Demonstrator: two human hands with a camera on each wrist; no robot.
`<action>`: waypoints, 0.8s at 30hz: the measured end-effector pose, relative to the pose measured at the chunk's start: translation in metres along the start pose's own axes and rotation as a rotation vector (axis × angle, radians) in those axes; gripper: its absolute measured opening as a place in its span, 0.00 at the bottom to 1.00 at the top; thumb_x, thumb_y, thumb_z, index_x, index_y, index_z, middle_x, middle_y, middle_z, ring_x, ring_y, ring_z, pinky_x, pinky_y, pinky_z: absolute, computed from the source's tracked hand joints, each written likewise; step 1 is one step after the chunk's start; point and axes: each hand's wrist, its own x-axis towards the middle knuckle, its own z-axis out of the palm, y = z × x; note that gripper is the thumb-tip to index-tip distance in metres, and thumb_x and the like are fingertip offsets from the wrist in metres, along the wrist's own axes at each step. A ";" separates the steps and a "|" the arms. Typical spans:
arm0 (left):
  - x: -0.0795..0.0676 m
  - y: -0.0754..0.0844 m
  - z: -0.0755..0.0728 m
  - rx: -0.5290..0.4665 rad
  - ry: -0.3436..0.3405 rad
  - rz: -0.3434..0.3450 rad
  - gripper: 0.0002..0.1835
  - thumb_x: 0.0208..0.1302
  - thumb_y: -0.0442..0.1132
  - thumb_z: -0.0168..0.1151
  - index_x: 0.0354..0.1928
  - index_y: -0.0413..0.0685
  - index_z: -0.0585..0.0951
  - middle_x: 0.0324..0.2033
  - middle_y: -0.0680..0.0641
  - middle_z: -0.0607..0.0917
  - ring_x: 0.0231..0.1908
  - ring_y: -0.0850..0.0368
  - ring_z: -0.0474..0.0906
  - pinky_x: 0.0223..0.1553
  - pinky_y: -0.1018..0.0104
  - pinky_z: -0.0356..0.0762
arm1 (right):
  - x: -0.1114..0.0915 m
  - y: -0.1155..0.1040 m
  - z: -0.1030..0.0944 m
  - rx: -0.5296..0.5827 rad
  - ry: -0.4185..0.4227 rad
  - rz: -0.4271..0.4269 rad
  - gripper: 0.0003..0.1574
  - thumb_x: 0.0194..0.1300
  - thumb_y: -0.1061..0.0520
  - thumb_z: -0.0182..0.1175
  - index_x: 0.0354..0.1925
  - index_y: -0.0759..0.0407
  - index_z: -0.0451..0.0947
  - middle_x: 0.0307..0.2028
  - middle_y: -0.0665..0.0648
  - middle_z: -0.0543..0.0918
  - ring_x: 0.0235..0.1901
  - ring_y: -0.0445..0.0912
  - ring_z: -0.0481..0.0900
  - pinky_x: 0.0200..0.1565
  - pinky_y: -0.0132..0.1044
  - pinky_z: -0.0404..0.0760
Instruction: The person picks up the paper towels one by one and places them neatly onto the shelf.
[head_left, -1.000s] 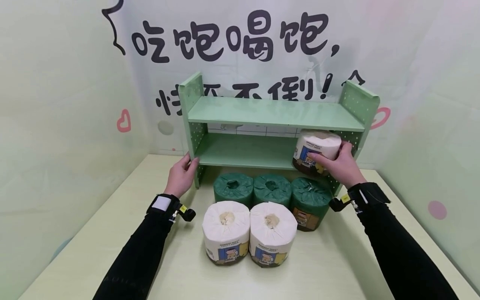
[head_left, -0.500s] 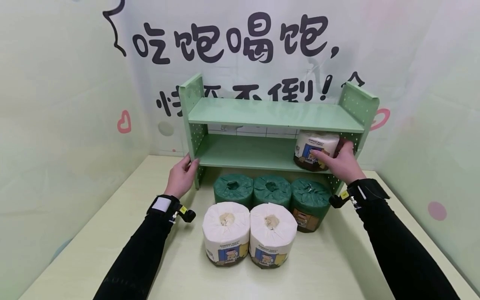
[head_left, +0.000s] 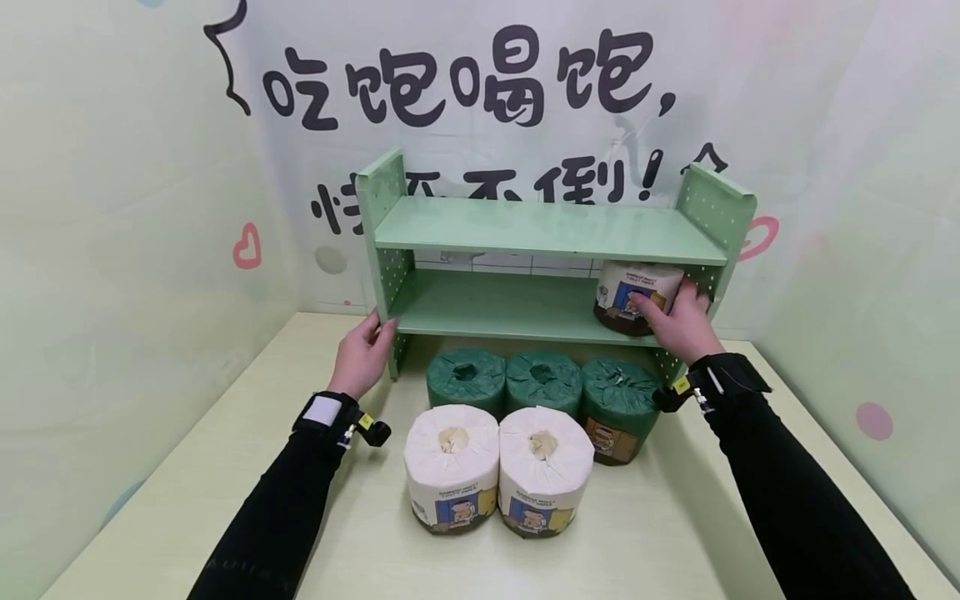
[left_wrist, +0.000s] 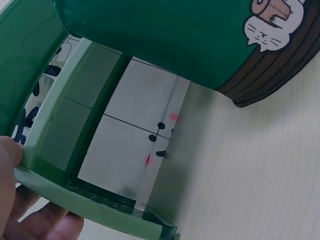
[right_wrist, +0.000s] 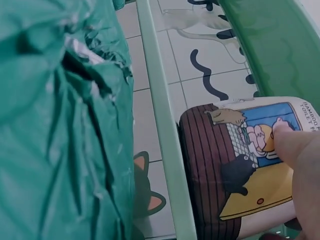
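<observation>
A green two-tier shelf rack (head_left: 480,304) stands at the back of the table. My right hand (head_left: 682,321) grips a white-wrapped toilet paper roll (head_left: 618,300) at the right end of its lower shelf, thumb across the printed front. In the right wrist view that roll (right_wrist: 215,165) sits right at the shelf's front edge. My left hand (head_left: 363,354) holds the rack's left side panel by its front edge, and in the left wrist view the thumb and fingers lie on either side of the panel (left_wrist: 95,202).
Two white-wrapped toilet paper rolls (head_left: 452,467) stand side by side in front of the rack. Behind them is a row of three green-wrapped rolls (head_left: 542,379), close before the lower shelf. A printed backdrop (head_left: 480,83) hangs behind the rack.
My right hand has pushed the white roll deeper onto the lower shelf and slightly right, from its tilted position at the front edge. My left hand stays on the side panel.
</observation>
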 end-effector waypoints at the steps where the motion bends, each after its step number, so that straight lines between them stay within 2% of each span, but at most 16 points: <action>1: 0.000 0.000 0.000 0.000 0.001 0.000 0.26 0.79 0.52 0.48 0.73 0.56 0.65 0.64 0.41 0.71 0.53 0.51 0.75 0.43 0.51 0.81 | 0.000 0.000 0.000 -0.011 0.006 0.001 0.56 0.74 0.35 0.51 0.72 0.72 0.37 0.59 0.81 0.52 0.59 0.70 0.50 0.59 0.66 0.59; 3: 0.000 0.000 0.000 0.003 0.002 0.001 0.26 0.79 0.52 0.48 0.73 0.56 0.65 0.64 0.41 0.72 0.53 0.51 0.75 0.42 0.52 0.81 | 0.001 0.000 0.001 -0.024 0.017 0.006 0.54 0.75 0.36 0.50 0.72 0.73 0.37 0.59 0.82 0.51 0.59 0.70 0.48 0.58 0.67 0.59; 9: -0.001 -0.001 0.000 0.014 0.007 0.006 0.26 0.79 0.53 0.48 0.73 0.57 0.65 0.62 0.41 0.74 0.48 0.53 0.77 0.38 0.55 0.79 | 0.004 0.001 0.003 -0.018 0.034 -0.006 0.48 0.77 0.40 0.49 0.71 0.73 0.41 0.57 0.81 0.55 0.59 0.70 0.54 0.58 0.67 0.60; 17: -0.002 -0.001 -0.002 0.007 0.006 0.003 0.26 0.79 0.52 0.48 0.73 0.57 0.65 0.62 0.40 0.73 0.52 0.52 0.76 0.41 0.52 0.81 | 0.008 0.001 0.002 0.046 0.014 -0.043 0.44 0.78 0.44 0.48 0.72 0.69 0.39 0.60 0.79 0.58 0.60 0.68 0.61 0.61 0.64 0.61; 24: -0.001 0.000 -0.001 0.006 0.001 -0.001 0.25 0.79 0.52 0.48 0.73 0.57 0.65 0.61 0.41 0.75 0.47 0.54 0.77 0.38 0.55 0.80 | 0.001 0.002 -0.002 0.108 0.011 -0.009 0.50 0.74 0.37 0.52 0.73 0.68 0.43 0.61 0.76 0.64 0.59 0.65 0.65 0.60 0.63 0.64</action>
